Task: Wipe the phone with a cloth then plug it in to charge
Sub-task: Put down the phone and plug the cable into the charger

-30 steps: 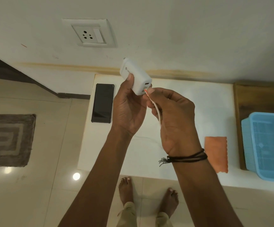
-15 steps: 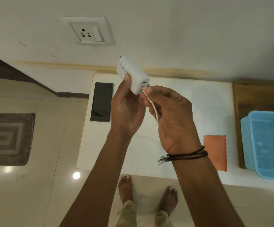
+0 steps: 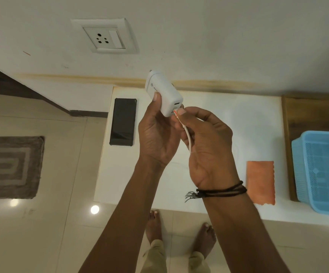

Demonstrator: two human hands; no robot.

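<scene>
White is the big wall (image 3: 218, 36) at the far side, and white too is the low shelf (image 3: 248, 123) that runs along its foot. The floor (image 3: 65, 223) is made of pale shiny tiles, and two bright spots of light show on it. A grey striped mat (image 3: 10, 166) lies on the floor at the left. At the right end of the shelf is a brown wooden part (image 3: 313, 115), and a light blue plastic basket (image 3: 321, 170) with small holes sits on it.

Two bare arms reach up from the near side, and two bare feet (image 3: 179, 231) stand on the tiles below them. The left hand (image 3: 157, 133) is wrapped around a white charger block (image 3: 163, 93), with the thumb pressed on its side. The block is held up in the air, over the far edge of the shelf. The right hand (image 3: 209, 146) pinches the end of a thin white cable (image 3: 188, 138) between thumb and finger, right at a port on the near face of the block. The plug end has an orange bit. How far in the plug sits cannot be told. A dark thread band (image 3: 222, 191) goes round the right wrist.

The black phone (image 3: 123, 121) lies flat on the left end of the shelf, screen dark, with no hand on it. The orange cloth (image 3: 260, 182) lies flat on the shelf near the basket, well apart from the phone. A white wall socket (image 3: 104, 37) with a switch is up on the wall, above the phone.
</scene>
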